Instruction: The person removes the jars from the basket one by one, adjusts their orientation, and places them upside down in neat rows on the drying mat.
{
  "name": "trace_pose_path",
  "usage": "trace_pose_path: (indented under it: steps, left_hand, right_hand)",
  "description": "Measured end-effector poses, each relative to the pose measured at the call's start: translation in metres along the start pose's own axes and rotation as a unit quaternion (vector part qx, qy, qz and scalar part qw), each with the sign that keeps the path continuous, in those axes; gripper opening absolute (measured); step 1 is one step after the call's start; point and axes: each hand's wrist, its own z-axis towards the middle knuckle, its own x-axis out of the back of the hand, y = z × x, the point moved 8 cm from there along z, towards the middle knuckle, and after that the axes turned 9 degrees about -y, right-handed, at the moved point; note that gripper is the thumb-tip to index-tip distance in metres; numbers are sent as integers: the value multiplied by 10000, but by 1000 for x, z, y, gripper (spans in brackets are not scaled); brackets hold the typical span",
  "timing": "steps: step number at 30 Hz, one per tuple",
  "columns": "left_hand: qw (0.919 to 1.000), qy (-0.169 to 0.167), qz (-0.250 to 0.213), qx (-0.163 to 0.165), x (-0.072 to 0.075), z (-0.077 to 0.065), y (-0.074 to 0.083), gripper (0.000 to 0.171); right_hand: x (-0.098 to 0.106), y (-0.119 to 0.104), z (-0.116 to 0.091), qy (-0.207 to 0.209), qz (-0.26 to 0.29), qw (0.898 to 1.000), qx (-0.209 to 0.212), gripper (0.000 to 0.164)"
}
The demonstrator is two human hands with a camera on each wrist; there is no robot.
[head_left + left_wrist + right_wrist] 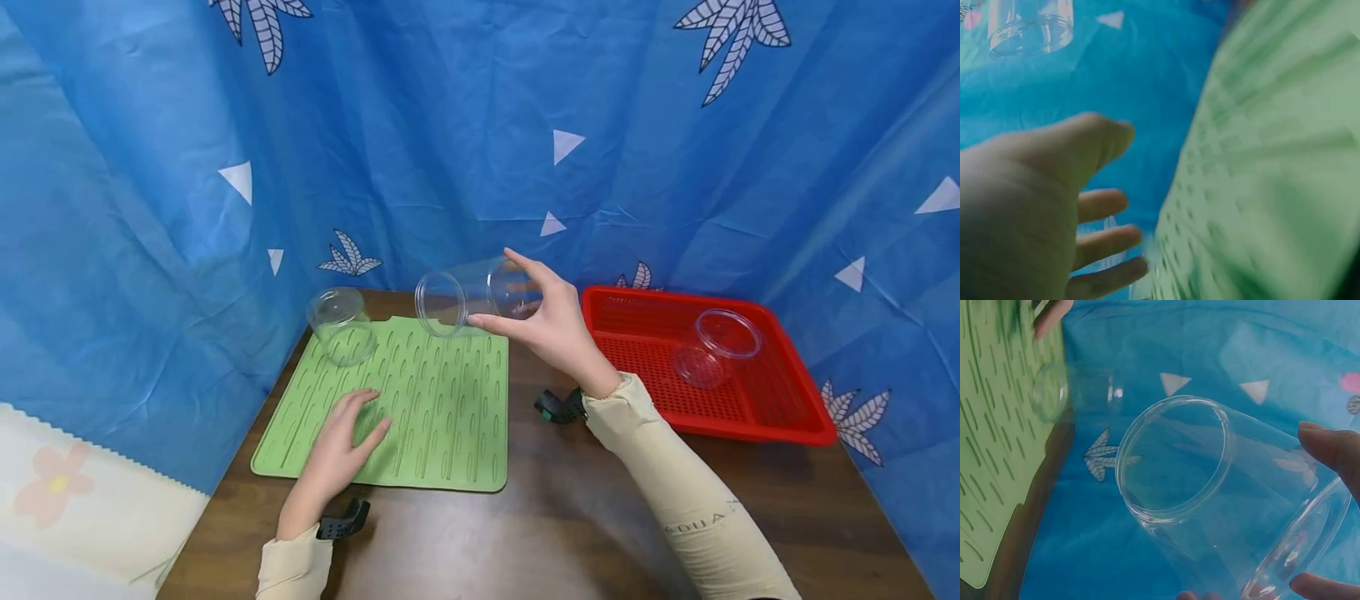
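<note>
My right hand (551, 325) grips a clear plastic cup (1185, 487) near its base, thumb on one side and fingers on the other. The cup lies on its side in the air, mouth toward the left, above the right back part of the green drying mat (442, 417). A second clear cup (342, 327) stands upside down on the mat's far left corner. Over the mat's left front part my left hand (337, 450) holds nothing, its fingers loosely bent and thumb apart. In the left wrist view the raised cup (1032, 31) shows at the top left.
To the right, a red plastic basket (813, 421) holds another clear cup (705, 358), tilted inside it. The brown wooden table (600, 517) carries mat and basket. A blue patterned curtain (450, 125) hangs close behind and along both sides.
</note>
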Motion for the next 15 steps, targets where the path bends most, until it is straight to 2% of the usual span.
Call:
trace_pose_path:
  steps: [4, 10, 15]
  left_hand:
    - [9982, 331, 319, 398, 8, -23, -21, 57]
    - [9928, 666, 634, 771, 17, -47, -44, 61]
    - [9870, 624, 974, 1117, 22, -62, -57, 65]
  right_hand:
    - [-13, 30, 22, -52, -370, 9993, -24, 94]
    - [-33, 42, 43, -107, -777, 9969, -36, 102]
    - [-55, 48, 59, -302, -1372, 9899, -169, 105]
